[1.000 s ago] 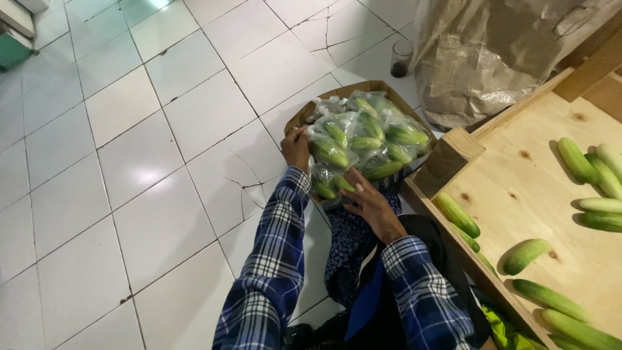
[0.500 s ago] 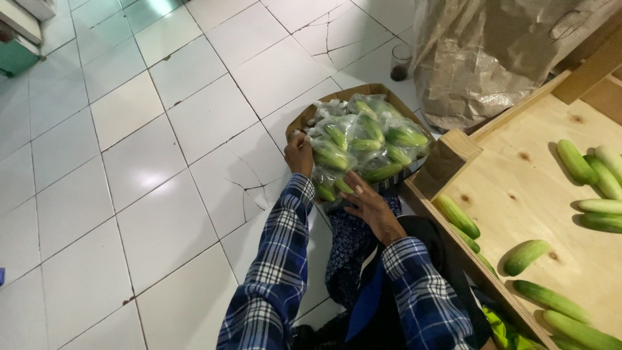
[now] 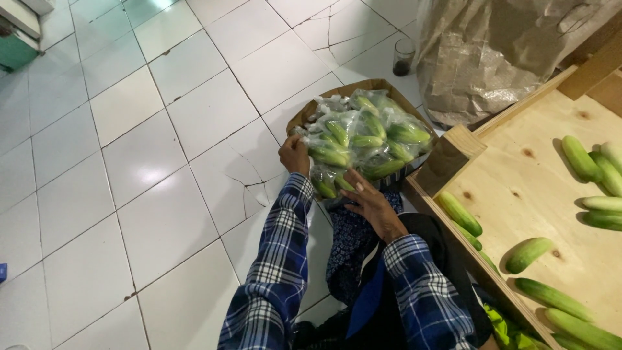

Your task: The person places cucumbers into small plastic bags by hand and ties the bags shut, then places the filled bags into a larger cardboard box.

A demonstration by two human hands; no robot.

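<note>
Hands on the bagged cucumbers in the box, frame centre.
Left hand (image 3: 295, 154) grips the clear bag of cucumbers (image 3: 363, 139); right hand (image 3: 370, 202) lies open against it, over the cardboard box (image 3: 310, 111). Supporting the underside should keep the plastic from tearing.

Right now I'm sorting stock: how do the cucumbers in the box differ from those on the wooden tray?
The boxed cucumbers are sealed in clear plastic bags and heaped together; the tray cucumbers lie loose, bare and spread apart. Both hands touch the boxed ones, none the tray's. Both are green.
</note>
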